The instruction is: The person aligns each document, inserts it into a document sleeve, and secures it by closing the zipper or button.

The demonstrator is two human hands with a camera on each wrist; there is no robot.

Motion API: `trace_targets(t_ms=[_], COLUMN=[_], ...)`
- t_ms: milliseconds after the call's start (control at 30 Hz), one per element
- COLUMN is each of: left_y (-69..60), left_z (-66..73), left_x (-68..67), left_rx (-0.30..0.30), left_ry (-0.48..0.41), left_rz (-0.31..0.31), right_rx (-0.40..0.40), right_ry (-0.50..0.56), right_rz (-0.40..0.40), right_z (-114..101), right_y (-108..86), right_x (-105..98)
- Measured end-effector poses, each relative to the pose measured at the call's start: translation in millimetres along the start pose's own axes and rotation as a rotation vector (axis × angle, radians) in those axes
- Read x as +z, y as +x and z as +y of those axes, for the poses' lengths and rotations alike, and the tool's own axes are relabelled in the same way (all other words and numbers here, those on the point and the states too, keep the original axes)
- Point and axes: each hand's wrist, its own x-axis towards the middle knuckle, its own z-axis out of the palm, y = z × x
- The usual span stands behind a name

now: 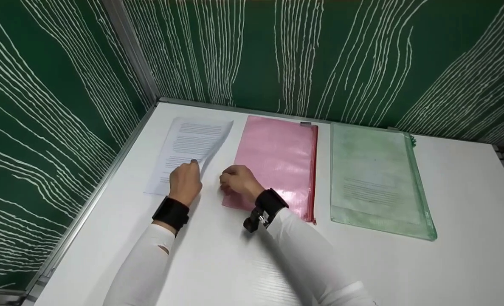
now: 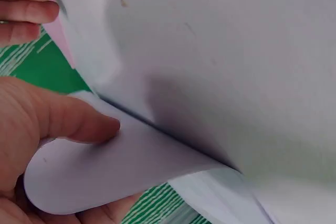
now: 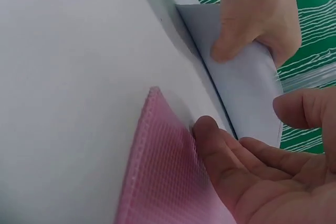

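Printed paper sheets (image 1: 194,140) lie at the left of the table, their right edge lifted and bent. My left hand (image 1: 186,182) pinches that edge; in the left wrist view the thumb (image 2: 89,121) lies on top of the curled paper (image 2: 131,156), with fingers beneath. My right hand (image 1: 241,182) is over the lower left part of a pink zip pouch (image 1: 277,157). In the right wrist view, its thumb is apart from the loosely bent fingers (image 3: 226,166), which are beside the pouch's edge (image 3: 168,171). Whether they touch the pouch I cannot tell.
A green zip pouch (image 1: 375,174) with a printed sheet showing inside lies right of the pink one. The white table (image 1: 235,263) meets green walls (image 1: 256,55) with white streaks at the back and left.
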Motion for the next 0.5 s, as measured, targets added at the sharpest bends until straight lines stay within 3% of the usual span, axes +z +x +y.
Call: trace_targets(t_ms=[133, 300, 500], left_y=[-8.7, -26.0, -50.4], left_z=[11.1, 40.3, 81.9], left_x=[-10.9, -29.2, -38.8], left_rx=[0.002, 0.061, 0.184], left_ry=[-0.023, -0.009, 0.074], left_rz=[0.05, 0.121, 0.2], right_rx=[0.032, 0.084, 0.059], right_ry=[0.194, 0.433, 0.489], right_rz=[-0.052, -0.088, -0.103], right_z=[-1, -1, 1], right_y=[-0.6, -0.7, -4.5], right_x=[-9, -25, -45])
